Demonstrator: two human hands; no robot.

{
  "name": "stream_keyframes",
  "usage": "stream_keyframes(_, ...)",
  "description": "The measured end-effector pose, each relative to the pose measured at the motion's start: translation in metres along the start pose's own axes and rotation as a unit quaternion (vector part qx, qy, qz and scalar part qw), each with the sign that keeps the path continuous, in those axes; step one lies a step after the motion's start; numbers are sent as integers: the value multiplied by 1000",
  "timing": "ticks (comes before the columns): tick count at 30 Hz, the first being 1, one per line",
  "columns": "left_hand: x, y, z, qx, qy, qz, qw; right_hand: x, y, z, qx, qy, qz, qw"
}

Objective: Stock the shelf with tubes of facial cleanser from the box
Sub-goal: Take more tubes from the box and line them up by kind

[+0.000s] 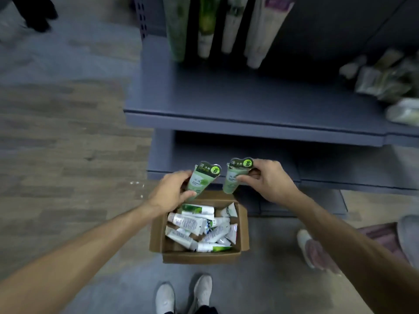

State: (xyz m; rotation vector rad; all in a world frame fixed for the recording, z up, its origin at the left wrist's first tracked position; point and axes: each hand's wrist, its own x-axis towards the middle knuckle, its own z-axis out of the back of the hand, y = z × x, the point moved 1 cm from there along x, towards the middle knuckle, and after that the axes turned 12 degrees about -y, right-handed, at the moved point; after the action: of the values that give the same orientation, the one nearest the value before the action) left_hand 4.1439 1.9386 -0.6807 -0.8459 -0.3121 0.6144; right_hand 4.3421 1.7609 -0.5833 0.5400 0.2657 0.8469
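Nearest us, we are standing in white shoes (183,295) behind the open cardboard box (199,254) on the floor, where a loose heap of white tubes (199,230) is lying. Just above its far edge, our left hand (170,193) is curling its fingers round one green tube (201,177), and our right hand (267,177) is pinching a second green tube (233,177) near its dark crimped end. Beyond them the grey shelf (226,103) is carrying a row of standing tubes (226,30) at the back, well apart from our hands.
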Motion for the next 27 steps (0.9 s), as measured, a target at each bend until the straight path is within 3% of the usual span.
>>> stream_keyframes(6,23,-122,90,20,-32,-104,994,-4,75,128,-56,-82,58,993)
stream_keyframes(11,24,-188,144,39,-88,-154,983,-12,113,187,-77,-154,98,980)
stream_keyframes(15,29,-212,169,71,-137,-146,977,-3,130,204,-70,-170,110,977)
stream_keyframes(27,44,-206,161,99,-166,-102,976,74,116,190,-34,-145,96,984)
